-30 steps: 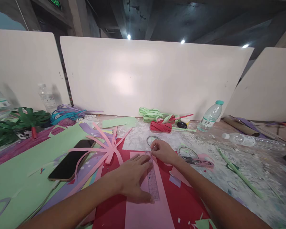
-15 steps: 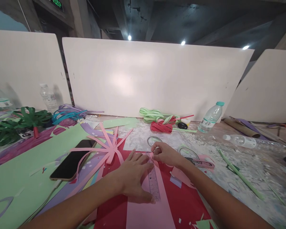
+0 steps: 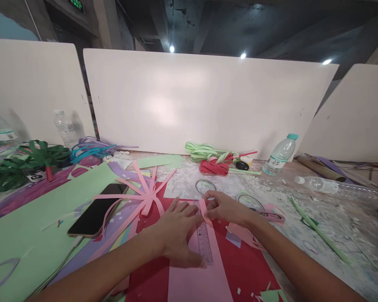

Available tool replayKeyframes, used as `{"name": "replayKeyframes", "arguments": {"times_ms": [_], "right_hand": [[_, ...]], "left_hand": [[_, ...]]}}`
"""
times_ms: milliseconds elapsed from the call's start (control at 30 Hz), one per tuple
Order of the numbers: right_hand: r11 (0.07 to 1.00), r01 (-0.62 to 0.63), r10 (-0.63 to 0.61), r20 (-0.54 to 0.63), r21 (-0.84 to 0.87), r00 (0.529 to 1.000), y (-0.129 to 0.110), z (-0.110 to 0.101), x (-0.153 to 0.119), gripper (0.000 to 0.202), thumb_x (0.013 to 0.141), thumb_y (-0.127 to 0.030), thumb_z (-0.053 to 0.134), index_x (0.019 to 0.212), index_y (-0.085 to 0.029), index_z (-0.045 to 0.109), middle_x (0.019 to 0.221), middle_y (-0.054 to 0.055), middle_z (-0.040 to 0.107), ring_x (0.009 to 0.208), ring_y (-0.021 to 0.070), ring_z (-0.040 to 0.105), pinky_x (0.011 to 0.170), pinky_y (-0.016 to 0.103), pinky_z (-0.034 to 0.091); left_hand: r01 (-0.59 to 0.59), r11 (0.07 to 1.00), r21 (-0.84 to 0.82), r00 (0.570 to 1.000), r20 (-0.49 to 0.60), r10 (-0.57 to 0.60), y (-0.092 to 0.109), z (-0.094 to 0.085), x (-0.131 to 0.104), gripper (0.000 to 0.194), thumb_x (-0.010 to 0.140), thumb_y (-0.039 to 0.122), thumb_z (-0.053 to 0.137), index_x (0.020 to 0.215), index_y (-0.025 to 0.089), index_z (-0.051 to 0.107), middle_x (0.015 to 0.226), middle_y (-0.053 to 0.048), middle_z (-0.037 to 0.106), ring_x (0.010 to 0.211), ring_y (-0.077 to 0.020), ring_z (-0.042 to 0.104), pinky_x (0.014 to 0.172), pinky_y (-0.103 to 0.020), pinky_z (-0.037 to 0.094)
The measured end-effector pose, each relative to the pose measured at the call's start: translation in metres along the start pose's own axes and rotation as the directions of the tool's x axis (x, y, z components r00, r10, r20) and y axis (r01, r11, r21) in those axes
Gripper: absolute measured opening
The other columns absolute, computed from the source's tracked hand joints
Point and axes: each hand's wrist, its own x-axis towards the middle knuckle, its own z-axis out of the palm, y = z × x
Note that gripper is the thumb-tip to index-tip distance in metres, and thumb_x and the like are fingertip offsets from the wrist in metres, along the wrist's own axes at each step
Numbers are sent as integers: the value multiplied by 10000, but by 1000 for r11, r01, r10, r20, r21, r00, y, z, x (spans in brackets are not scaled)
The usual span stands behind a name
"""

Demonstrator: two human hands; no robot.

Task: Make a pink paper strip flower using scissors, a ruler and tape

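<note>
My left hand [image 3: 178, 230] lies flat with fingers spread, pressing a clear ruler [image 3: 204, 245] onto a sheet of pink paper [image 3: 195, 283]. Under that sheet is red paper [image 3: 239, 256]. At the far end of the ruler, my right hand [image 3: 227, 207] pinches a narrow pink paper strip [image 3: 203, 205] along the ruler's right edge. The strip's end stands up a little from the sheet. Left of my hands sits a bunch of pink paper strips [image 3: 148, 196] spread out like a star. My right fingertips are partly hidden behind the strip and hand.
A phone [image 3: 96, 212] lies on green paper [image 3: 15, 235] at the left. Scissors [image 3: 267, 214] and pink scraps lie right of my right hand. Red and green paper coils [image 3: 214, 167] sit by the white board [image 3: 208, 100]. A water bottle [image 3: 280, 155] stands at the right.
My right hand has drawn slightly toward me along the ruler, and the pink strip's end now shows raised between its fingers. My left hand has stayed in place on the ruler.
</note>
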Motion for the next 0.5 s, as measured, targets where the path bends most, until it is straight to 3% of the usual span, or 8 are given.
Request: {"name": "replayKeyframes", "arguments": {"times_ms": [267, 400, 500], "right_hand": [[989, 3, -6, -17, -146, 1000, -6, 6, -12, 272, 618, -74, 575, 717, -207, 359, 568, -86, 422, 508, 63, 345, 434, 190, 243], [999, 27, -26, 38, -23, 999, -8, 10, -25, 236, 676, -119, 575, 812, -208, 403, 638, -68, 483, 551, 74, 403, 469, 190, 294], [996, 45, -45, -5, -82, 999, -3, 13, -30, 268, 674, -116, 581, 886, -207, 445, 670, -51, 529, 579, 94, 468, 492, 200, 327]], "left_hand": [[9, 1000, -3, 1000, -5, -9, -2, 7, 1, 841, 566, 709, 638, 1254, 248, 490, 1330, -94, 473, 1265, -364, 354, 1097, -570, 148], [53, 999, -7, 998, 17, -52, -2, 7, 2, 847, 541, 747, 619, 1216, 246, 515, 1396, -97, 411, 1299, -386, 300, 1092, -573, 160], [48, 999, 4, 999, 24, -48, -1, 6, 2, 874, 546, 747, 614, 1259, 259, 483, 1388, -97, 417, 1297, -384, 307, 1090, -577, 142]]}}
